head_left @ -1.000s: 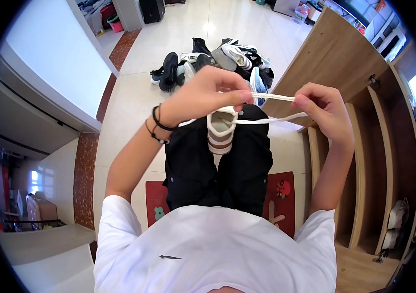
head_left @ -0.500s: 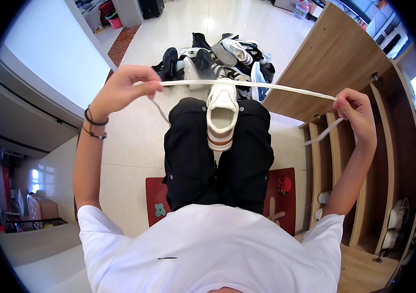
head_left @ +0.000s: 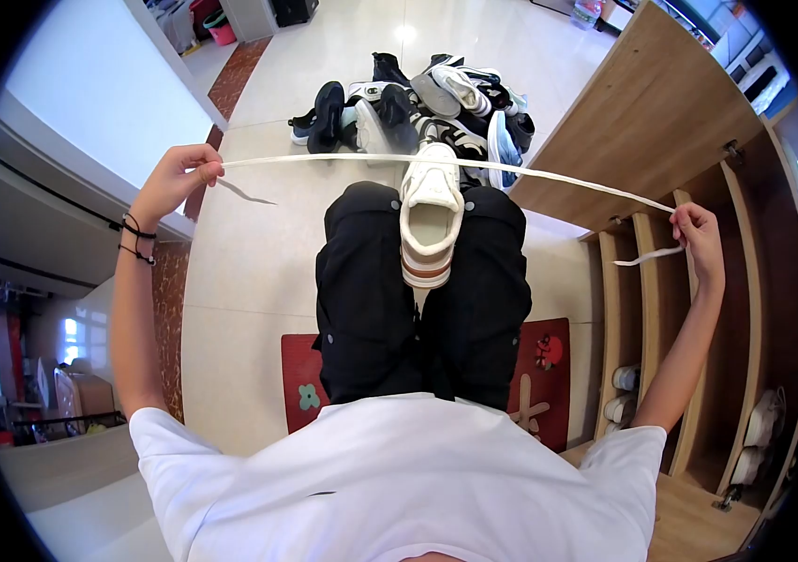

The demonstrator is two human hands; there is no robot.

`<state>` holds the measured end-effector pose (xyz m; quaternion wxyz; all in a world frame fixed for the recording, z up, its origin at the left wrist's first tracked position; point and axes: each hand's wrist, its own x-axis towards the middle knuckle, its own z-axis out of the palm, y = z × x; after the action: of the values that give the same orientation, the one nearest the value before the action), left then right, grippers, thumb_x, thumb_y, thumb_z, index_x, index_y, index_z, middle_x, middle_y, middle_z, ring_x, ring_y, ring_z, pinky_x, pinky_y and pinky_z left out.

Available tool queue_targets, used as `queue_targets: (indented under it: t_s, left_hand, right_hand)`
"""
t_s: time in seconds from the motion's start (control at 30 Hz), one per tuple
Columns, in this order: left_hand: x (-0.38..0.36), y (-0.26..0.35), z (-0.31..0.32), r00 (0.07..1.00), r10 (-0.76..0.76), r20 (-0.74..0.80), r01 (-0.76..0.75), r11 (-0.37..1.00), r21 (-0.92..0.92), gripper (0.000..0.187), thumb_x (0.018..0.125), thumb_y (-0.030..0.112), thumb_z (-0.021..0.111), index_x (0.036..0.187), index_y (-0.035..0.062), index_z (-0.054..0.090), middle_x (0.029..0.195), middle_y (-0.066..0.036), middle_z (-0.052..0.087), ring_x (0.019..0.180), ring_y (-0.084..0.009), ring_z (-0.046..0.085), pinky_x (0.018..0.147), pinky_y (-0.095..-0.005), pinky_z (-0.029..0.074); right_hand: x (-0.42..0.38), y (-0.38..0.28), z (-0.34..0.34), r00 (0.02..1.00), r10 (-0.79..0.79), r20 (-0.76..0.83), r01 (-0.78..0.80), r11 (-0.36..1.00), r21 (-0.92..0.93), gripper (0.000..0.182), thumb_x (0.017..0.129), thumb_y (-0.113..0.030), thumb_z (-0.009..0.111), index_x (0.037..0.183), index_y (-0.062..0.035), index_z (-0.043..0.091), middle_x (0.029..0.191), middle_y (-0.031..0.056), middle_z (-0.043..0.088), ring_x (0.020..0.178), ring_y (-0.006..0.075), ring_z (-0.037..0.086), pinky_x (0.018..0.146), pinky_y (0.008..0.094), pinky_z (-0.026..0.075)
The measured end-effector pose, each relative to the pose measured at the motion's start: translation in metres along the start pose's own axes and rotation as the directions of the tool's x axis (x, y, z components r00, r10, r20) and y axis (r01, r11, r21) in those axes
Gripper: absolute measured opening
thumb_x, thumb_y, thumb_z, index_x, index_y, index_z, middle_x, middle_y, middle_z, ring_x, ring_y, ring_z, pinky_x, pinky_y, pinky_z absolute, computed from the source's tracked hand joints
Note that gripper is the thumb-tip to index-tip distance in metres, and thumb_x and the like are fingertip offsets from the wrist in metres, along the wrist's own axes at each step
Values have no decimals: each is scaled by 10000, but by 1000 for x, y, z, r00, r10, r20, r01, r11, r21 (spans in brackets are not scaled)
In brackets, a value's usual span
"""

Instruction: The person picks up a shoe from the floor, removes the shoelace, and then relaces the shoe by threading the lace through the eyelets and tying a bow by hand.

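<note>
Lace pulled taut over a sneaker.
Both hands were pinched shut on the white shoelace (head_left: pixel 549 175): left hand (head_left: pixel 177 177) and right hand (head_left: pixel 699 232) spread wide, white sneaker (head_left: pixel 431 223) resting on the knees.

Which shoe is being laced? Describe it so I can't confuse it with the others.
Start at the black trousers in the middle; the white shoe lies between the knees, heel toward the camera. Unlike the pile of shoes on the floor beyond, it has brown sole stripes and a lace stretched above it.

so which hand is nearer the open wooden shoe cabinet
Right. The right hand holds the shoelace end just in front of the wooden shoe cabinet; the left hand is out on the far side of the white shoe.
</note>
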<state>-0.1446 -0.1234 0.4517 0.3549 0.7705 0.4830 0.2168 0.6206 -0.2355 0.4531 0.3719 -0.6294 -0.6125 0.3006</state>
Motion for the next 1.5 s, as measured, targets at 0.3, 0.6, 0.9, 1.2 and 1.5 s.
queue_targets:
  t_s: [0.3, 0.6, 0.9, 1.2, 1.5]
  left_hand:
    - [-2, -54, -29, 990, -64, -126, 74, 994, 77, 207, 973, 153, 636, 843, -8, 627, 753, 12, 607, 735, -80, 548, 721, -259, 475]
    - [-3, -91, -57, 973, -70, -220, 93, 991, 97, 206, 982, 157, 628, 852, -3, 642, 737, 11, 597, 697, -79, 541, 661, -241, 456]
    - [-9, -133, -97, 821, -164, -546, 360, 892, 273, 369, 973, 327, 665, 758, 28, 646, 554, 66, 426, 517, -32, 376, 488, -227, 282]
    - [-43, -178, -129, 566, -126, -815, 613, 725, 314, 548, 978, 523, 589, 789, 21, 700, 498, 5, 426, 490, -87, 423, 499, -299, 334]
    - [21, -6, -54, 896, 25, -444, -20, 1000, 16, 256, 1060, 172, 489, 1200, 18, 637, 783, 52, 524, 616, -35, 417, 529, -194, 314]
  right_hand:
    - [-5, 65, -47, 982, 177, -60, -181, 981, -64, 298, 1000, -315, 626, 849, -59, 646, 639, -36, 567, 549, 37, 456, 512, 205, 324]
    - [-26, 122, -99, 940, 306, -148, -323, 941, -103, 352, 1009, -368, 605, 795, -90, 619, 613, -56, 514, 536, 42, 425, 512, 219, 308]
    - [-33, 147, -102, 960, 257, -114, -270, 956, -113, 448, 998, -457, 592, 729, -99, 567, 567, -58, 440, 547, 54, 396, 533, 232, 286]
    - [-58, 186, -116, 914, 392, -99, -399, 915, -58, 436, 991, -438, 614, 702, -118, 551, 575, -70, 435, 514, 45, 367, 490, 245, 256]
    - [-73, 246, -79, 902, 428, -55, -340, 627, -701, 268, 920, -298, 686, 854, -39, 690, 709, 103, 651, 660, 247, 635, 601, 386, 495]
